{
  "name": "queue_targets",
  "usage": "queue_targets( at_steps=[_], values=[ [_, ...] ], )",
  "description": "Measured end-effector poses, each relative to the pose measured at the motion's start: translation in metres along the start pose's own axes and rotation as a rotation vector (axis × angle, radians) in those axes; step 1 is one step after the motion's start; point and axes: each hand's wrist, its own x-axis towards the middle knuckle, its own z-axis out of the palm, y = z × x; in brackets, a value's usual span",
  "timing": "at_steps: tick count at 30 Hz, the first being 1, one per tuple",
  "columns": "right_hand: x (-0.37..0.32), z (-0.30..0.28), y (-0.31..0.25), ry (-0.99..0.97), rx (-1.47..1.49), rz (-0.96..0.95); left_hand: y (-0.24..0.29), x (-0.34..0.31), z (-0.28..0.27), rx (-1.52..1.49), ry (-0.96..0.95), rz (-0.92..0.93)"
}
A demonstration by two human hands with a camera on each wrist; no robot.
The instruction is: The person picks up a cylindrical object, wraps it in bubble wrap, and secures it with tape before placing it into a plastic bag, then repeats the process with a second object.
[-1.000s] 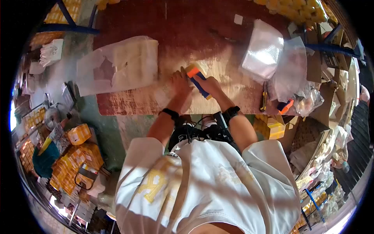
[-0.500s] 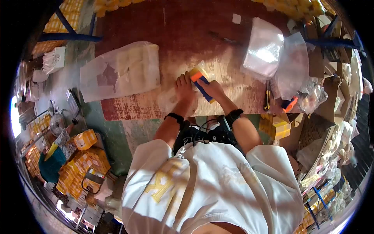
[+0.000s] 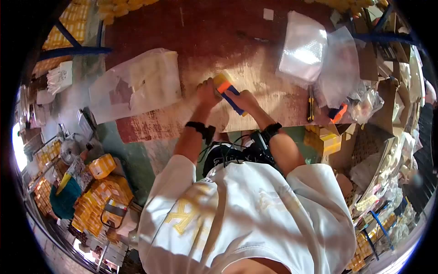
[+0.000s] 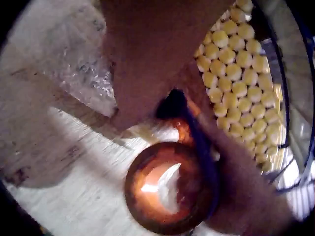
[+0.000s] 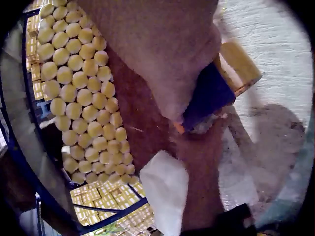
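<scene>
In the head view my right hand (image 3: 243, 101) grips a blue and orange tape dispenser (image 3: 235, 102) loaded with a wide roll of tape. The roll (image 5: 242, 69) also shows in the right wrist view, beside the dispenser's blue side. My left hand (image 3: 207, 92) is close to the orange end, its fingers bent and its knuckles up. Its fingertips are hidden, so I cannot tell whether they hold anything. A clear plastic bag (image 5: 236, 179) lies on the worn wooden table (image 3: 200, 118) by my left forearm.
Left on the table lies a translucent bag (image 3: 153, 77) with pale contents. To the right are stacked clear bags (image 3: 301, 50), a yellow and black cutter (image 3: 310, 106) and another orange and blue dispenser (image 3: 337, 113). Stacked yellow round-ended items (image 5: 81, 73) line the far side.
My left hand's fingers have gone from lying fairly flat on the table to bent, close by the dispenser's orange end. The right hand keeps its grip, and the head view has shifted slightly.
</scene>
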Motion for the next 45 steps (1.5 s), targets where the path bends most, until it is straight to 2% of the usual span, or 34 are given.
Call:
queue_targets(
  at_steps=[2, 5, 6, 9, 10, 13, 14, 17, 18, 21, 24, 25, 27, 28, 31, 35, 38, 42, 45],
  values=[
    [-0.002, -0.002, -0.002, 0.014, -0.033, -0.028, -0.02, 0.017, -0.042, -0.242, -0.379, 0.023],
    [0.001, 0.001, -0.002, 0.004, -0.032, -0.082, -0.004, -0.006, -0.02, 0.066, 0.11, 0.036],
    [0.008, 0.005, 0.001, 0.018, -0.037, -0.014, 0.028, -0.026, -0.037, 0.165, 0.186, -0.057],
    [0.002, 0.003, -0.003, -0.022, 0.013, -0.038, 0.008, -0.016, 0.006, 0.187, 0.25, -0.043],
    [-0.001, 0.0, -0.004, -0.022, 0.037, -0.039, 0.004, -0.007, 0.004, 0.076, 0.148, -0.048],
    [-0.004, -0.002, -0.003, -0.001, 0.01, -0.064, -0.018, 0.025, -0.041, -0.3, -0.448, 0.041],
    [-0.005, 0.0, -0.003, -0.021, -0.007, -0.076, -0.007, 0.023, -0.063, -0.306, -0.609, 0.011],
    [-0.002, -0.001, 0.002, 0.005, -0.061, -0.078, 0.0, -0.002, -0.012, 0.186, 0.047, -0.045],
    [0.0, 0.001, 0.004, 0.018, -0.08, -0.078, 0.027, -0.024, -0.026, 0.278, 0.212, -0.04],
    [0.001, 0.003, 0.003, 0.016, -0.045, -0.098, 0.011, -0.024, 0.0, 0.061, 0.234, -0.015],
    [0.012, 0.005, 0.024, -0.058, 0.062, -0.057, -0.009, 0.008, -0.03, -0.383, -0.216, 0.067],
    [0.013, 0.006, 0.027, -0.088, 0.108, -0.038, -0.009, 0.01, -0.042, -0.297, -0.261, 0.011],
    [0.016, 0.0, 0.027, -0.056, -0.037, 0.008, -0.002, 0.019, -0.06, -0.131, -0.338, -0.091],
    [0.015, 0.0, 0.026, -0.042, -0.05, 0.023, -0.018, 0.017, -0.017, 0.026, 0.026, 0.023],
    [0.018, 0.005, 0.023, -0.007, -0.075, 0.003, 0.014, -0.014, -0.005, 0.124, 0.231, 0.138],
    [0.013, 0.001, 0.02, -0.035, -0.049, -0.038, 0.017, -0.001, -0.026, 0.053, 0.001, 0.038],
    [0.018, 0.009, 0.026, -0.076, 0.059, -0.038, -0.011, 0.022, -0.031, -0.055, -0.121, 0.194],
    [0.024, 0.022, 0.041, -0.109, 0.164, -0.01, -0.012, 0.02, -0.036, -0.041, -0.218, 0.193],
    [0.032, 0.021, 0.039, -0.097, 0.143, -0.027, -0.01, 0.025, -0.035, -0.011, -0.213, 0.195]
  ],
)
